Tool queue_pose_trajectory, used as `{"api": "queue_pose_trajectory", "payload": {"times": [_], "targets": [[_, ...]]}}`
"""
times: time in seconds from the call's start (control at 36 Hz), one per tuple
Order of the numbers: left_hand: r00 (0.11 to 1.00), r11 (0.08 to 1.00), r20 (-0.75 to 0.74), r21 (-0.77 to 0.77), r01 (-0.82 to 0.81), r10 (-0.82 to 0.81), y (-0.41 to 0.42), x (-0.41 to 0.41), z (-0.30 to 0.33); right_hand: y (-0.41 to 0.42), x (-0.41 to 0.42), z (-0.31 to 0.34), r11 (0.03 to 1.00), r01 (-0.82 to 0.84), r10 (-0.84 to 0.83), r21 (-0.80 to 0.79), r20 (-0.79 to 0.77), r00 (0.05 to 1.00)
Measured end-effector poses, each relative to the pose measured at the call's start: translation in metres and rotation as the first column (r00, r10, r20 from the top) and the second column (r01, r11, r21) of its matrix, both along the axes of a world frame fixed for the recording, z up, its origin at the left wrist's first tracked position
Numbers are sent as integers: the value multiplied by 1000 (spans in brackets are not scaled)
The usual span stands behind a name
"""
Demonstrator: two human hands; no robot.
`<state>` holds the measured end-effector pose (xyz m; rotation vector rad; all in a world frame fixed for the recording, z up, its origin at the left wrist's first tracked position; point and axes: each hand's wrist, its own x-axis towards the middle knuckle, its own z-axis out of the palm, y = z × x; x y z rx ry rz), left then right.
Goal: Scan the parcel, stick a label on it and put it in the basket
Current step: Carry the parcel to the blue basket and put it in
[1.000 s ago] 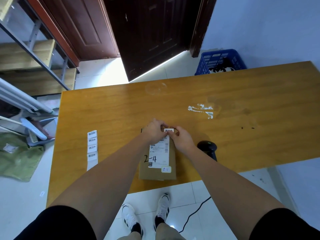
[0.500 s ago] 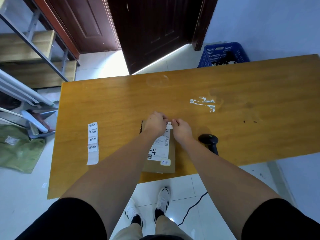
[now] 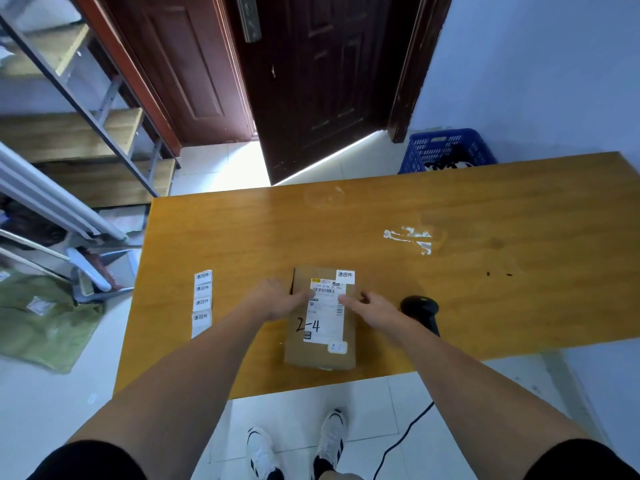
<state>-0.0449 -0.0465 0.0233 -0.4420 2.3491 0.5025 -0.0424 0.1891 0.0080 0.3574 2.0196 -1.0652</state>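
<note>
A flat brown cardboard parcel (image 3: 320, 353) lies near the front edge of the wooden table (image 3: 381, 216), with a white shipping slip marked "2-4". A small white label (image 3: 345, 276) sits stuck at the parcel's far right corner. My left hand (image 3: 277, 299) rests on the parcel's left edge, fingers spread over the slip. My right hand (image 3: 370, 306) hovers at the parcel's right side with fingers loose, holding nothing. The black scanner (image 3: 420, 308) lies on the table just right of my right hand. The blue basket (image 3: 446, 148) stands on the floor beyond the table's far edge.
A strip of spare white labels (image 3: 202, 301) lies on the table to the left of the parcel. A dark door stands ajar behind the table. Metal shelving and a green bag (image 3: 41, 320) are on the left. The scanner cable hangs to the floor.
Both hands have let go of the small label, which now sits on the parcel's far corner, and have drawn back toward me along the parcel's sides.
</note>
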Motion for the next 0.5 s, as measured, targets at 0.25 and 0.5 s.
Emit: {"api": "queue_pose_trajectory", "payload": {"times": [0.25, 0.5], "targets": [[961, 880, 108, 385, -278, 256, 23, 44, -28, -9, 30, -12, 999, -34, 39, -39, 127, 991], [930, 841, -97, 468, -271, 353, 3, 39, 46, -36, 9, 51, 968, 111, -108, -225, 25, 994]]}}
